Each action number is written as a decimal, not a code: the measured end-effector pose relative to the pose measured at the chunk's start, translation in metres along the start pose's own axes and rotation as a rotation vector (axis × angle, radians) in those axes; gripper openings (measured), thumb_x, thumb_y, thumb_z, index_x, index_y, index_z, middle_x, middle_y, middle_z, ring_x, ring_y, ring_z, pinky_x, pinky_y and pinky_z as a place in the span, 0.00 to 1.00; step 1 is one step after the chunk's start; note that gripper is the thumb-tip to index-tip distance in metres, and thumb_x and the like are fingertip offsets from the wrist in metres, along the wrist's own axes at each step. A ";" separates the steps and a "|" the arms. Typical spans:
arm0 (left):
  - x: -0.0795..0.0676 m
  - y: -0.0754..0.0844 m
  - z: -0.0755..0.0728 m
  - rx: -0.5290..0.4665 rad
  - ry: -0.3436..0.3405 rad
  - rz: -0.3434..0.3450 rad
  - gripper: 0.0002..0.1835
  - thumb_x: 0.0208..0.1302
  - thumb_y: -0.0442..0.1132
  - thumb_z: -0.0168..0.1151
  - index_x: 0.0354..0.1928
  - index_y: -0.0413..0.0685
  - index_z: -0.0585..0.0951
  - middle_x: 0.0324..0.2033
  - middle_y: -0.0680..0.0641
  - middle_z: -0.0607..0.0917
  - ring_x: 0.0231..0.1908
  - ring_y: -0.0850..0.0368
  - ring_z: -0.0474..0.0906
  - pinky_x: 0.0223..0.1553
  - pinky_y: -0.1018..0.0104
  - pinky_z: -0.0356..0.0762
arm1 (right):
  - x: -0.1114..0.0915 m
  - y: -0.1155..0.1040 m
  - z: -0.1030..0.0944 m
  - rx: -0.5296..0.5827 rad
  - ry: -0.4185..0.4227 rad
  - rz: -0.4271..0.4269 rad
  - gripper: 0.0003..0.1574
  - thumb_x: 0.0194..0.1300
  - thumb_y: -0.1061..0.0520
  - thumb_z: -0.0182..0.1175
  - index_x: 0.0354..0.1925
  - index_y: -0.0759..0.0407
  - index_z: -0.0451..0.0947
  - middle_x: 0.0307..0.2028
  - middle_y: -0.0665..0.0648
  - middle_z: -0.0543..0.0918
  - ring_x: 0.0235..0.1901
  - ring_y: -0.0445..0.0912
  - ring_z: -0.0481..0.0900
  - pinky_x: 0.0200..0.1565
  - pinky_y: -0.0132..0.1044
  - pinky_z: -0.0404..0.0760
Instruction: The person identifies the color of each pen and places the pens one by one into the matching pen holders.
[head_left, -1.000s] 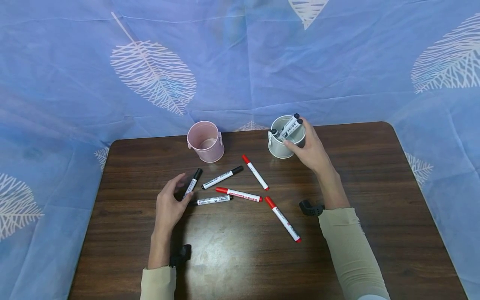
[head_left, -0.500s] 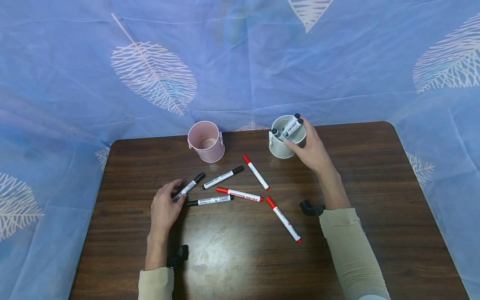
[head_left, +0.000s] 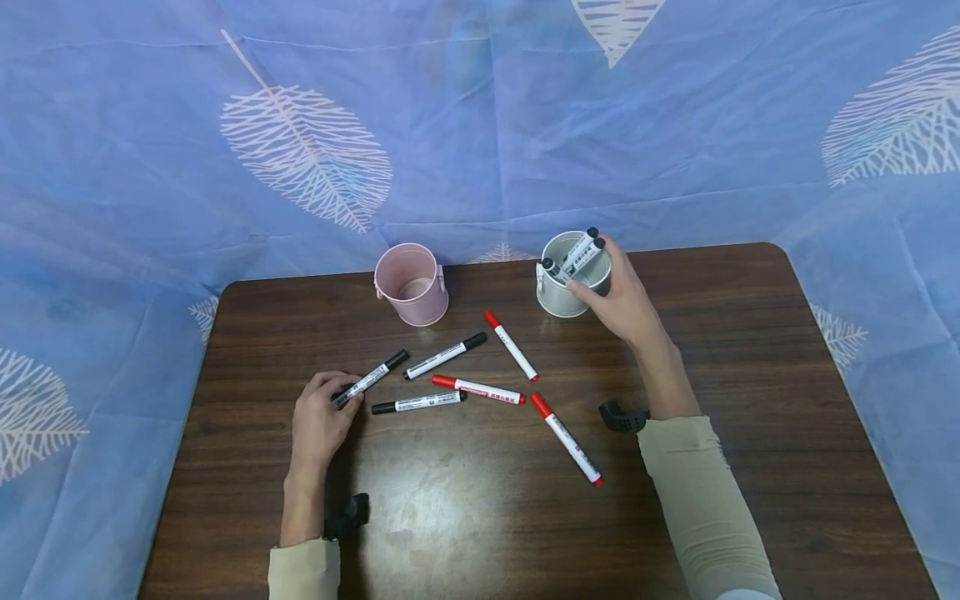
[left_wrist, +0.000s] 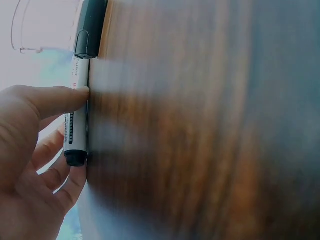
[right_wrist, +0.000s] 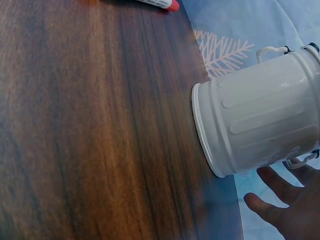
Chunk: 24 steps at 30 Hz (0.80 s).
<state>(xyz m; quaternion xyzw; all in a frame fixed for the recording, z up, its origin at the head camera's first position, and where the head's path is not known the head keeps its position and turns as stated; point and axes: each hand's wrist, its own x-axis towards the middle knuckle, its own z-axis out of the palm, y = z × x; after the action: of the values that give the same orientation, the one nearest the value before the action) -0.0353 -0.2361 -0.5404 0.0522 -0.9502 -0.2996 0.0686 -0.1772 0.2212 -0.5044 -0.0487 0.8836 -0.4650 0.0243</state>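
Observation:
My left hand [head_left: 317, 425] pinches a black-capped whiteboard marker [head_left: 369, 379] at its lower end, left of the other pens. In the left wrist view, the thumb presses the white barrel [left_wrist: 75, 125] while the other fingers lie behind it; the black cap [left_wrist: 91, 30] points away. At the back right, my right hand [head_left: 628, 307] grips the side and rim of a white bucket [head_left: 562, 298], thumb at the front. Several black-capped markers [head_left: 583, 254] stand in that bucket, leaning. The right wrist view has the bucket's ribbed wall [right_wrist: 265, 110] with fingers [right_wrist: 272, 210] beside it.
A pink bucket [head_left: 423, 308] stands at the back left. Between the hands lie two black markers [head_left: 435, 361] and three red ones, including a red marker [head_left: 566, 439] nearest the front. Blue cloth [head_left: 450, 125] hangs behind the wooden table [head_left: 480, 533].
The left hand has moved left and toward the front, with the black marker turning flatter. The right hand and the white bucket have stayed in place.

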 end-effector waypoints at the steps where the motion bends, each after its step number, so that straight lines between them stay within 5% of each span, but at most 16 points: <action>1: 0.000 0.000 0.000 -0.003 0.004 0.000 0.12 0.54 0.30 0.75 0.41 0.45 0.88 0.45 0.44 0.82 0.42 0.45 0.80 0.42 0.48 0.76 | 0.000 0.000 0.000 0.000 -0.001 -0.001 0.57 0.67 0.44 0.64 0.79 0.48 0.40 0.75 0.61 0.53 0.73 0.59 0.52 0.67 0.65 0.54; 24: 0.001 0.002 0.000 -0.179 0.067 0.010 0.10 0.62 0.36 0.71 0.45 0.53 0.87 0.33 0.52 0.87 0.27 0.57 0.75 0.29 0.71 0.68 | 0.000 0.001 0.001 -0.006 0.005 -0.007 0.57 0.66 0.43 0.65 0.79 0.48 0.41 0.75 0.61 0.54 0.73 0.59 0.53 0.67 0.65 0.55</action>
<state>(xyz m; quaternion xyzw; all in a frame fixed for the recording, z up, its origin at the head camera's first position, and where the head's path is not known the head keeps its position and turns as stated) -0.0366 -0.2352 -0.5390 0.0511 -0.9170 -0.3810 0.1064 -0.1776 0.2207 -0.5062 -0.0507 0.8850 -0.4624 0.0206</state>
